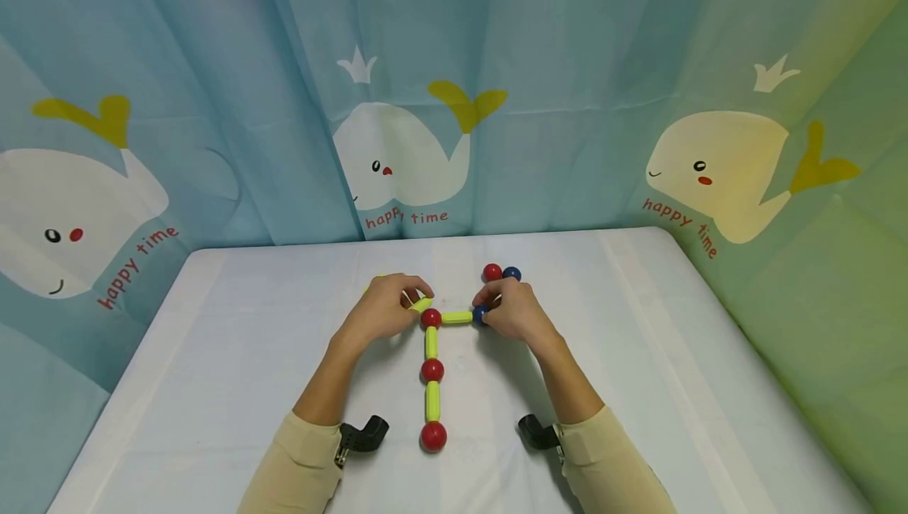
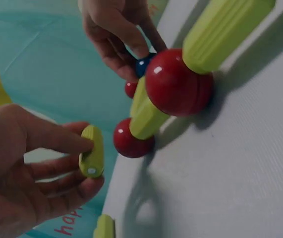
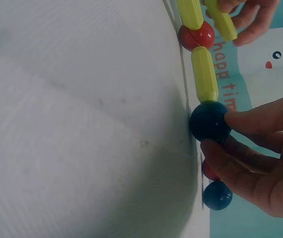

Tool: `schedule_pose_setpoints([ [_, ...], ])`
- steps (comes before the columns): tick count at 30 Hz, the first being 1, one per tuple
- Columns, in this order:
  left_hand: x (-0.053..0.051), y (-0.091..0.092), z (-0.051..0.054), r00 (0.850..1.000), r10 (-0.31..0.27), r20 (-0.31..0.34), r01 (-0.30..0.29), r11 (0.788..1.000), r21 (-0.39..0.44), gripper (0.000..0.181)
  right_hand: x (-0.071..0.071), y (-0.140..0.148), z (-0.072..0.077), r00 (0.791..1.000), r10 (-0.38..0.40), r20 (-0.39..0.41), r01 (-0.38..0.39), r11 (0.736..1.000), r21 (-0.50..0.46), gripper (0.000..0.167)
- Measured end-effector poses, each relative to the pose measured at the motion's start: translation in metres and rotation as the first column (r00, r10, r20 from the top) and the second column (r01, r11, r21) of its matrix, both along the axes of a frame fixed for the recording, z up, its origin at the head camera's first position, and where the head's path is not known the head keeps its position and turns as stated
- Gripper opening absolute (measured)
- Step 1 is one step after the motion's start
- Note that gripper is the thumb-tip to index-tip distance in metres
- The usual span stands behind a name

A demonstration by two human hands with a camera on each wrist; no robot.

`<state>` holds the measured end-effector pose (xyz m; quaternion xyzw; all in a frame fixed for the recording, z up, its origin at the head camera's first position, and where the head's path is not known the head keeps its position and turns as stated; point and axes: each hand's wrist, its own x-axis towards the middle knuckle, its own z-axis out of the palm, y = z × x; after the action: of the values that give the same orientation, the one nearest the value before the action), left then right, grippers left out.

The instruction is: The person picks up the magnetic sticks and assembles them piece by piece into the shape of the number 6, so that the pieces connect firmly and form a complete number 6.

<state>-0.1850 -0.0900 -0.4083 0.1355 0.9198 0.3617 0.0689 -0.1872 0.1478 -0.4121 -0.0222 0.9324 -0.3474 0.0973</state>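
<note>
My left hand (image 1: pixel 386 305) pinches a yellow-green rod (image 2: pixel 92 151) between thumb and fingers, just left of the topmost red ball (image 1: pixel 431 318). The rod's near end shows a small silvery spot. A second rod (image 1: pixel 457 317) runs from that red ball to a blue ball (image 3: pixel 210 122), which my right hand (image 1: pixel 516 309) holds with thumb and fingertips. Toward me, more rods (image 1: pixel 432 343) join the topmost ball to a middle red ball (image 1: pixel 432 370) and a nearest red ball (image 1: pixel 433 437) in a straight line on the table.
Behind my right hand lie a loose red ball (image 1: pixel 493 272) and a loose blue ball (image 1: pixel 511 273). Beyond my left hand, a yellow-green rod (image 2: pixel 104 227) lies partly hidden. The white-covered table (image 1: pixel 234 388) ends at a whale-print curtain (image 1: pixel 567 175).
</note>
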Motion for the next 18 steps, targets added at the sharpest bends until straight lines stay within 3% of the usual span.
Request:
schedule_pose_setpoints([
  [4, 0.002, 0.003, 0.004, 0.995, -0.099, 0.007, 0.098, 0.995, 0.029, 0.025, -0.001, 0.001, 0.0, 1.0, 0.011, -0.004, -0.011, 1.0, 0.005, 0.016],
  [8, 0.002, 0.006, 0.004, 0.981, -0.194, 0.009, 0.194, 0.98, 0.047, 0.026, -0.001, 0.002, 0.0, 1.0, 0.017, -0.013, -0.017, 1.0, 0.004, 0.016],
  [18, 0.008, 0.014, 0.003, 0.94, -0.34, 0.043, 0.335, 0.938, 0.086, 0.027, -0.001, 0.003, 0.002, 0.999, 0.032, -0.021, -0.032, 0.999, -0.005, 0.016],
])
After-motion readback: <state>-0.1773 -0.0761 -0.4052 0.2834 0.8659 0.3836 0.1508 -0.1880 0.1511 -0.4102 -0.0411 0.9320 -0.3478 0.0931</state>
